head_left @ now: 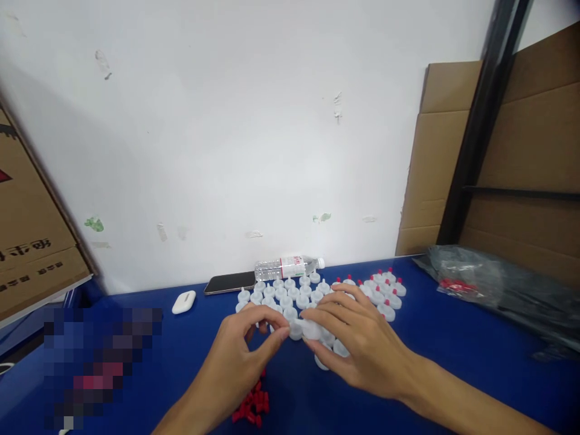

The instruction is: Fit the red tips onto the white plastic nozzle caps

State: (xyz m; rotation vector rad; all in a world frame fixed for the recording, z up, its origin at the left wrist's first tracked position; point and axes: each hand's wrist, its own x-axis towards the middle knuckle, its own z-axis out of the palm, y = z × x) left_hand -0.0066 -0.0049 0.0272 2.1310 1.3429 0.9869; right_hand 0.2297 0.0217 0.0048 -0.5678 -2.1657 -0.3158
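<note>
My right hand (356, 332) is closed around a translucent white nozzle cap (310, 329), its narrow tip pointing left. My left hand (249, 344) has thumb and forefinger pinched together right at that tip; whatever is between them is too small to make out. Behind both hands stand several white nozzle caps (284, 297) with bare tips, partly covered by my fingers. To the right of my right hand is a group of white nozzle caps with red tips (387, 296). Small red tip caps (254, 406) lie in a loose pile, partly hidden by my left wrist.
Along the wall lie a clear water bottle (290, 267) and a dark phone (229, 282), with a white earbud case (183, 302) to their left. At right, a clear plastic bag (471, 281) with red pieces rests on dark sheeting. Cardboard (435, 163) leans behind.
</note>
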